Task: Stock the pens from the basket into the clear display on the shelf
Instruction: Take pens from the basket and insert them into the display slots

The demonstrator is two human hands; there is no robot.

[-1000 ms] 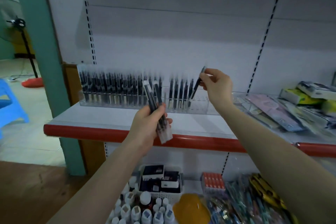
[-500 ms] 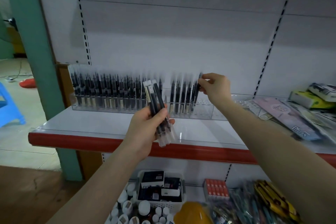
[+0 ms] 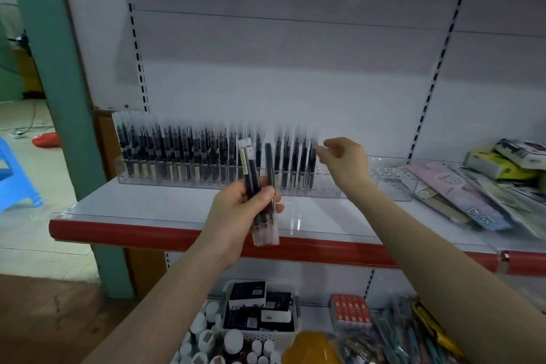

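A long clear display (image 3: 363,190) stands at the back of the white shelf (image 3: 153,207); its left and middle slots hold several upright black pens (image 3: 177,154), while its right end holds none. My left hand (image 3: 236,216) grips a small bundle of black pens (image 3: 256,183) with clear caps, held upright in front of the display. My right hand (image 3: 344,158) hovers at the right end of the pen row, fingers loosely curled and holding nothing, just right of the last standing pen (image 3: 310,162).
Flat stationery packets (image 3: 461,201) and boxes (image 3: 502,162) lie on the shelf's right part. Below, a white basket (image 3: 291,334) holds dark boxes, beside small bottles (image 3: 206,337) and coloured packs (image 3: 351,312). A teal pillar (image 3: 59,97) stands left, with a blue stool (image 3: 17,180) beyond.
My right hand lowered a pen into the display at the end of the row and let it go. My left hand stayed in place with its bundle.
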